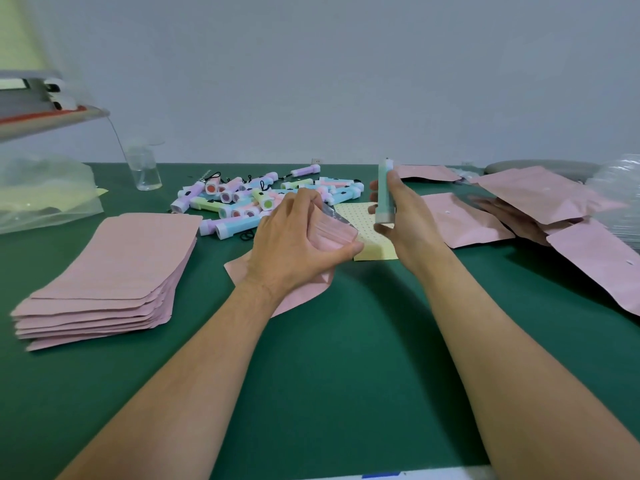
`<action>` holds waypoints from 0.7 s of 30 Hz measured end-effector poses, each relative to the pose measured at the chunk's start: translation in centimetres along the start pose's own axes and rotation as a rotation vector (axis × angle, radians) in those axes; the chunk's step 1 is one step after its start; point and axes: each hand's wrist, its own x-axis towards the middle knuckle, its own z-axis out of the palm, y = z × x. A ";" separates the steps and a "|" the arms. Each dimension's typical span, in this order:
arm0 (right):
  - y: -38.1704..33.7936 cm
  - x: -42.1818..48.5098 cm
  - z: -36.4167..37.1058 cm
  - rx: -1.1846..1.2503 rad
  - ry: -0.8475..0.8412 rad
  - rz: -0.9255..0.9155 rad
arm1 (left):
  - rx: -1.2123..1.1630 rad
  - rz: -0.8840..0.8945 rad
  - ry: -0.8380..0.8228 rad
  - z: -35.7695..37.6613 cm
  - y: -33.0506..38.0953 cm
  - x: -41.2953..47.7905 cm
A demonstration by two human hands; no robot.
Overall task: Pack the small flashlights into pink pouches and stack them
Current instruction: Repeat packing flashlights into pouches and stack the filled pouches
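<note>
My left hand [298,237] grips a pink pouch [332,233] at its mouth, spreading it open above the green table; the pouch's lower part [298,299] trails under my wrist. My right hand [401,216] holds a teal flashlight [385,192] upright, just right of the pouch mouth. A heap of pastel flashlights [249,199] lies behind my left hand. A stack of flat empty pink pouches [110,282] sits at the left. Filled pink pouches [561,216] lie piled at the right.
A yellow dotted card [367,233] lies under my hands. A clear glass [143,168] stands at the back left beside a clear plastic bag [41,195]. A shelf edge [52,116] juts in at top left. Clear plastic [620,188] bunches at far right.
</note>
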 end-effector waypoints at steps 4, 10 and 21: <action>-0.4 -0.3 0.3 -0.058 0.066 -0.126 | -0.001 -0.008 0.015 0.2 -0.2 0.0; -0.1 -0.6 0.8 0.024 -0.050 -0.158 | 0.013 -0.008 0.001 0.5 -0.3 0.0; 0.2 -1.7 3.0 -0.034 -0.002 -0.173 | -0.002 -0.021 0.039 1.2 -0.6 0.1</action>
